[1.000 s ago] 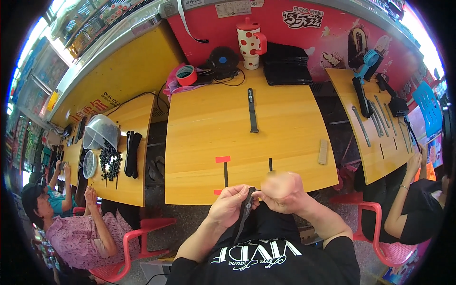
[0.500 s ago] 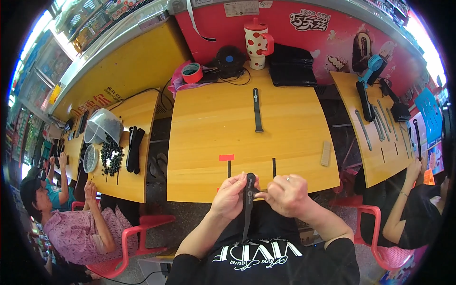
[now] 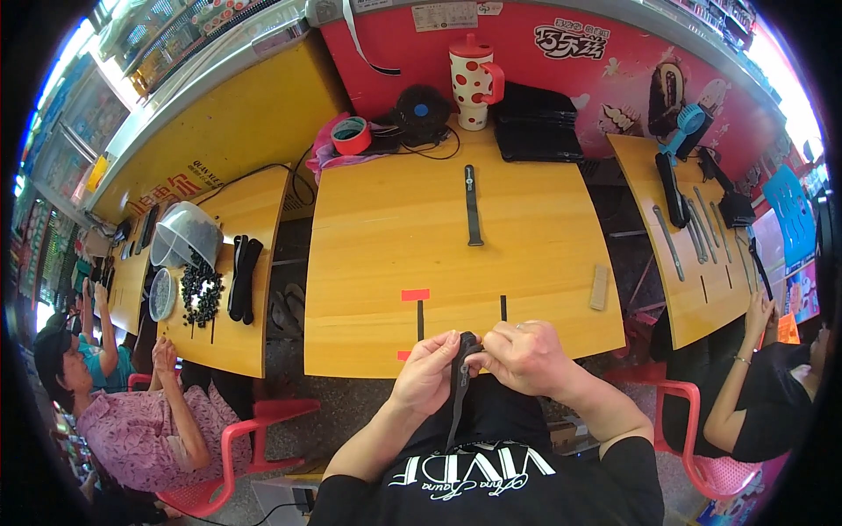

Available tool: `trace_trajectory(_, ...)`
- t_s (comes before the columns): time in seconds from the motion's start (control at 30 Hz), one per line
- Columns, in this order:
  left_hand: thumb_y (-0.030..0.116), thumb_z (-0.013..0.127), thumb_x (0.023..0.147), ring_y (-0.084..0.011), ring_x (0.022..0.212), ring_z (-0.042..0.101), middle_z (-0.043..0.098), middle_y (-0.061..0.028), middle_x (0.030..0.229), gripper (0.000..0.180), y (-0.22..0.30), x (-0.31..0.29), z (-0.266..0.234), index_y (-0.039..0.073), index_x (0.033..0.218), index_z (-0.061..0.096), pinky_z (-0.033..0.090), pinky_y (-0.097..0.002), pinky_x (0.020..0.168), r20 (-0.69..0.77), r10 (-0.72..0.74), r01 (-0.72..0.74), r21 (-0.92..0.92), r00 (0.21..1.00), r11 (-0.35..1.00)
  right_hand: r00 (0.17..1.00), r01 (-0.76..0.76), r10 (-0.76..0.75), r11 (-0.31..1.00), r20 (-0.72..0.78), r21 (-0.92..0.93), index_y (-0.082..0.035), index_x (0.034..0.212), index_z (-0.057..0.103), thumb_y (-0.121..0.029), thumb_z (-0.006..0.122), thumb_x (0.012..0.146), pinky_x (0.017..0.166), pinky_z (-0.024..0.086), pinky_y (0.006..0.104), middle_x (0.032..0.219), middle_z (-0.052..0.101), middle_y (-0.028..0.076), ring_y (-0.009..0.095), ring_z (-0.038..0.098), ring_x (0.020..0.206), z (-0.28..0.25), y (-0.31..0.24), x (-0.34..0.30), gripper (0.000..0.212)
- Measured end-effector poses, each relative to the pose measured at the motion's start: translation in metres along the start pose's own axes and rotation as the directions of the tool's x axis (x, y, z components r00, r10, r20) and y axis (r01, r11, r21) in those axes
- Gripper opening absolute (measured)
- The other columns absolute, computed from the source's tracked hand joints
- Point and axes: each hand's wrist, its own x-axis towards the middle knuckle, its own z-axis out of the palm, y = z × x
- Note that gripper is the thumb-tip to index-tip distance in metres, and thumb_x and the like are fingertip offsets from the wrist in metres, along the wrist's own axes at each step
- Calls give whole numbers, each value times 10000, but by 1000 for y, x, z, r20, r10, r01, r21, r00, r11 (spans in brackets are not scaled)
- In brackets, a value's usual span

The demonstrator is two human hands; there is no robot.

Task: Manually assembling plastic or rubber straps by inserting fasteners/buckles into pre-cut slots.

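Just beyond the near table edge, my left hand (image 3: pixel 427 373) is closed on a black strap (image 3: pixel 457 399) with a rounded, wider head. The strap's tail hangs down in front of my shirt. My right hand (image 3: pixel 531 358) has its fingers curled and pressed against the strap's head from the other side; whether a small piece sits in that pinch is hidden. A second strap (image 3: pixel 473 210), dark with a rounded head, lies lengthwise on the wooden table (image 3: pixel 368 237), well ahead of my hands.
Dark strips (image 3: pixel 420 320) and a red tape piece (image 3: pixel 415 294) mark the near table. A beige block (image 3: pixel 599 287) lies right. Tape roll (image 3: pixel 351 136), fan (image 3: pixel 423 112), spotted tumbler (image 3: pixel 471 88) and black stack (image 3: pixel 537 131) stand behind. People work at side tables, one with black pieces (image 3: pixel 202 294).
The strap's head has tipped and folded down between my hands, its printed face now turned away. My right hand has moved in closer to the left.
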Motion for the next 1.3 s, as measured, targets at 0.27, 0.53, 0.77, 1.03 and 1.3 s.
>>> trace_trajectory(0.27,200,529,987,-135,811,632,657,-75,958,246,-2,0,0,-11,1083,612,524,-275,757,36,-1,1,-3,999,1000,999,-34,34,997,0,74,-72,770,585,-311,706,814,459,451,357,657,572,78,259,605,550,3,2,-2,272)
trace_trajectory(0.53,232,503,1000,-133,747,615,640,-65,873,270,-3,3,-2,-14,1018,613,511,-263,671,0,-54,54,63,999,997,998,57,-57,998,20,1,-106,701,556,-307,705,808,423,417,346,615,529,51,233,573,488,4,0,-5,272)
trace_trajectory(0.77,279,464,1013,-152,638,561,600,-61,817,300,14,17,-7,9,947,579,476,-284,557,-241,229,-159,280,943,947,923,360,-372,925,-97,-120,-151,666,515,-336,705,754,414,346,272,581,418,-25,112,488,463,1,-23,-12,280)
trace_trajectory(1.03,367,348,1033,-139,575,464,511,-26,725,367,184,52,-127,59,929,517,419,-281,506,-439,343,-429,-109,830,897,855,515,-500,849,-134,116,-124,658,484,-342,730,721,423,237,255,576,317,-30,98,383,455,-47,-58,-23,335)
trace_trajectory(1.3,323,553,966,-92,485,451,508,-3,700,279,186,-2,-78,44,968,558,359,-225,404,-93,462,-440,186,882,878,952,273,-274,962,-135,-25,-92,628,494,-226,745,754,405,312,321,536,370,40,192,443,424,-83,-40,12,311)
